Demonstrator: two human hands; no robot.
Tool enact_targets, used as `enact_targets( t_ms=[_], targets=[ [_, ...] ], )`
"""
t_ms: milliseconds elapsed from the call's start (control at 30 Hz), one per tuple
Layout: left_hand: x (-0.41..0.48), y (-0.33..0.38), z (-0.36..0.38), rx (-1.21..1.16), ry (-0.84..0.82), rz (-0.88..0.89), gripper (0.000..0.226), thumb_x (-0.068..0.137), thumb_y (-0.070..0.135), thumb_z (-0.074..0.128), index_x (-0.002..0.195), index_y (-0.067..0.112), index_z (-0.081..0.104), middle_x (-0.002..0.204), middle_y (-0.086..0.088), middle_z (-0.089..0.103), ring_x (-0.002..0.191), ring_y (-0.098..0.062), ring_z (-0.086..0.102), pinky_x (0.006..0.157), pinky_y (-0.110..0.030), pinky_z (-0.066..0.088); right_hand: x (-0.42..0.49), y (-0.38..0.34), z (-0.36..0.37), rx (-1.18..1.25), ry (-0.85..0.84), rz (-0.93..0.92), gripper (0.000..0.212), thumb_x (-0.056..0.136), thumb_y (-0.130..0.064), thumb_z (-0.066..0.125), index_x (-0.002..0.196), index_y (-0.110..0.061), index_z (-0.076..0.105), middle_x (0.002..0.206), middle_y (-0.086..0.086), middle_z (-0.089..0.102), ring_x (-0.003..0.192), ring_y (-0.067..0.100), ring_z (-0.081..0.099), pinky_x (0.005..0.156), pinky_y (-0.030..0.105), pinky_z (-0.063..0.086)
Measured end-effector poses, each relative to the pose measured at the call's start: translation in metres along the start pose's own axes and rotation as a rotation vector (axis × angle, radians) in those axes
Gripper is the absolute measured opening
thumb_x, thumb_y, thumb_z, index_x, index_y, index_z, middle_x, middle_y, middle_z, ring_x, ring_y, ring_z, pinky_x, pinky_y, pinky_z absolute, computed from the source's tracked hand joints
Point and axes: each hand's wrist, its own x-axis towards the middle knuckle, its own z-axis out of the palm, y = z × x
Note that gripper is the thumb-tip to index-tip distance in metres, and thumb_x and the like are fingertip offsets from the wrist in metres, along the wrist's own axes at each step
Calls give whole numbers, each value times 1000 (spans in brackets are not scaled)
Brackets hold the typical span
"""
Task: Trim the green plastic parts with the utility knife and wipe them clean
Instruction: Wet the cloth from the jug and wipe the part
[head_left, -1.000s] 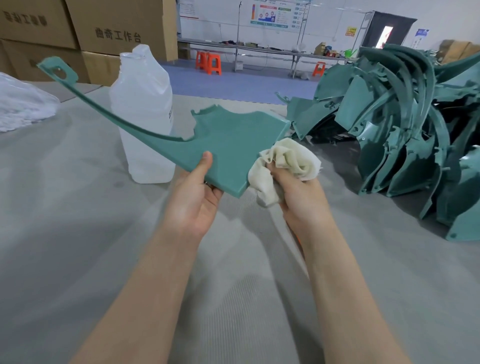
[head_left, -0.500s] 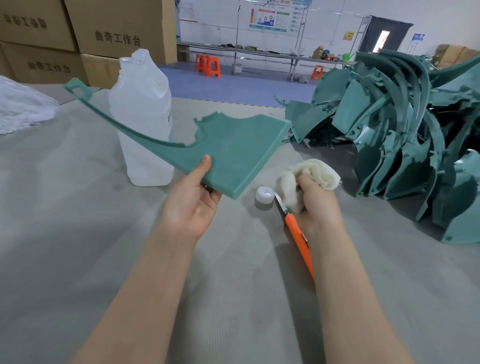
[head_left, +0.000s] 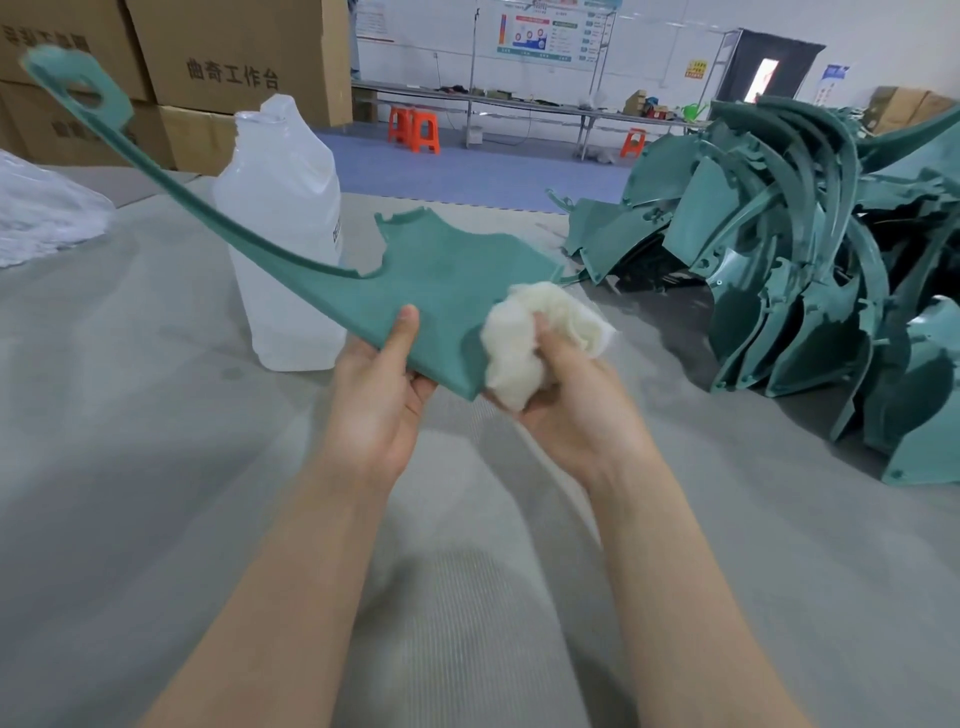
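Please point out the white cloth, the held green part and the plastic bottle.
white cloth (head_left: 519, 338): head view, middle of the wad.
green part (head_left: 457, 270): head view, flat wide end.
plastic bottle (head_left: 280, 176): head view, front wall.

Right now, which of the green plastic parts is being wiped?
The long-armed green part: left hand holds it, right hand presses the white cloth on it; the others lie in the pile.

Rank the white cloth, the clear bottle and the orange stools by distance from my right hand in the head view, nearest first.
1. White cloth: bunched in the right hand, against the green part.
2. Clear bottle: standing on the table, off to the left.
3. Orange stools: on the blue floor, far beyond the table.
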Motion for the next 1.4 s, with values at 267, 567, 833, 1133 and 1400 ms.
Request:
enact_targets(
  t_ms=[267,567,833,1133,1400],
  targets=[
    [3,-3,-9,195,-52,18,21,99,9,44,115,7,58,103,-2,72,92,-15,70,67,-25,56,4,22,16,-125,114,-63,21,105,-18,40,104,-19,61,101,0,70,96,11,67,99,35,50],
    [-2,-9,-10,402,-215,-195,16,96,13,50,104,14,65,93,4,75,86,-11,71,63,-24,56,16,-12,-39,193,476,-183,17,101,-6,47,89,-7,58,70,-2,65,61,5,65,62,24,54],
    [1,-3,-15,528,-134,-160,16,98,21,50,100,21,65,92,8,74,88,-9,70,64,-22,56,14,-8,-43,-738,252,-134,14,95,-19,57,94,-7,64,80,5,63,69,8,59,66,23,47],
    [-9,-10,1,722,-113,-184,89,78,59,60,148,35,11,148,12,36,122,2,42,109,-34,32,-2,-17,-20,-794,469,-569,20,92,-17,61,77,-27,54,71,-12,56,65,-2,54,56,10,39],
    [-15,10,18,166,-271,-217,88,70,57,58,143,12,36,121,-4,64,110,-17,62,95,-33,50,-36,-31,2,-1190,-152,-526,16,82,-13,68,69,-16,60,62,-2,58,61,9,53,55,20,38]
  ],
)
